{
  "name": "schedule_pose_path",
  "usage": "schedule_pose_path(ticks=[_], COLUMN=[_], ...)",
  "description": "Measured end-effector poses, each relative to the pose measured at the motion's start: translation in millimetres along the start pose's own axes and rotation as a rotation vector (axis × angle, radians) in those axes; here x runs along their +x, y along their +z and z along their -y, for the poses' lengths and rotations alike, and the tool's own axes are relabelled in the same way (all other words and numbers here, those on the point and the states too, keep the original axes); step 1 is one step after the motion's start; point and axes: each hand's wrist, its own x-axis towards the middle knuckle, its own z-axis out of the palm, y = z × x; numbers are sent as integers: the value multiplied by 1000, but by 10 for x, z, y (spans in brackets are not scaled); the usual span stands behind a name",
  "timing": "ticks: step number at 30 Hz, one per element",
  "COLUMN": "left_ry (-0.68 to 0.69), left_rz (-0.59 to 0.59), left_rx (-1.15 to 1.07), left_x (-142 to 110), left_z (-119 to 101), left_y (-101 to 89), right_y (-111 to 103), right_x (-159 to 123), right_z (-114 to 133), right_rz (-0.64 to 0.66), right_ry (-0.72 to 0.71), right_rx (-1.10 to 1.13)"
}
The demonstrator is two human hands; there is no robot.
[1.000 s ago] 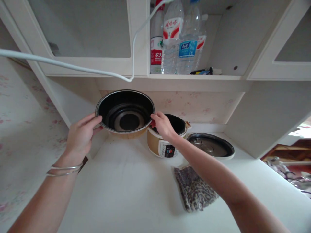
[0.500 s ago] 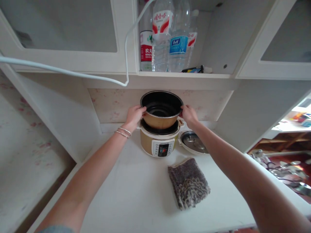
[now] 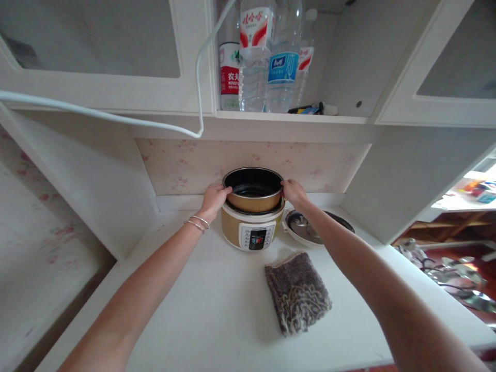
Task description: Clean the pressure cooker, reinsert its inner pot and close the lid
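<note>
A gold inner pot (image 3: 253, 203) with a black inside is partly lowered into the mouth of a gold and white electric cooker (image 3: 229, 225). My left hand (image 3: 214, 200) pinches the pot's rim on the left, thumb over the edge. On the opposite side my right hand (image 3: 294, 193) grips the rim. The cooker's lid (image 3: 306, 231) lies on the counter to the right, inner side up, partly hidden behind my right forearm. In front of the cooker is a folded grey-brown patterned cloth (image 3: 298, 292).
Above, an open cabinet shelf (image 3: 329, 120) holds several plastic bottles (image 3: 253, 77). A white cable (image 3: 155, 124) loops down at the upper left. Side panels (image 3: 403, 170) flank the white counter (image 3: 201, 310). Metal utensils (image 3: 457, 274) show beyond its right edge.
Both my hands have moved down with the inner pot, which now sits lower, partly inside the cooker. The lid and cloth have stayed where they were.
</note>
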Motion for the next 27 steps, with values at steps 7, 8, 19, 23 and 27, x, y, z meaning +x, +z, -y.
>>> schedule_pose_path(ticks=[7,8,19,23,27], left_ry=[2,5,151,170,179], left_rz=[23,25,22,2,-11], left_rx=[113,132,266,298,306], left_x=[-76,-83,-181,-226,-276], left_z=[163,195,356,376,370], left_y=[76,88,133,152,175], right_y=[44,51,94,116,136], right_x=[-23,-37,-234,-303,-346], right_z=[-89,-99,-165,-204,-238], right_rz=[76,86,49,31,18], right_ry=[54,58,50,50,54], right_rx=[-128,-143,-233,-198,-154])
